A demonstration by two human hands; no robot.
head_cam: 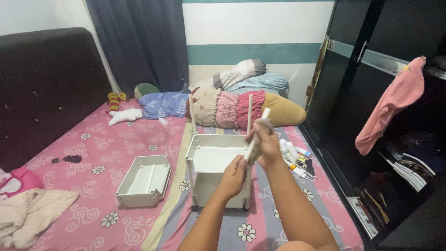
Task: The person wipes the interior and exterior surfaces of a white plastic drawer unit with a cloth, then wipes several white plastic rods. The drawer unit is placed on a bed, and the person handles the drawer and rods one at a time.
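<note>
A small white plastic shelf rack (211,160) stands on the bed with thin white poles rising from its corners. My right hand (265,142) is closed around a loose white pole (258,132), held at a slant above the rack's right front corner. My left hand (233,176) grips the lower end of that same pole just over the rack's front edge. A separate white plastic tray (144,181) lies flat on the pink sheet to the left of the rack.
Pillows and a bolster (232,102) are piled at the head of the bed. Small bottles and tubes (295,158) lie at the bed's right edge. A dark wardrobe (385,116) with a pink garment (395,102) hanging stands to the right. Folded cloth (28,214) lies at lower left.
</note>
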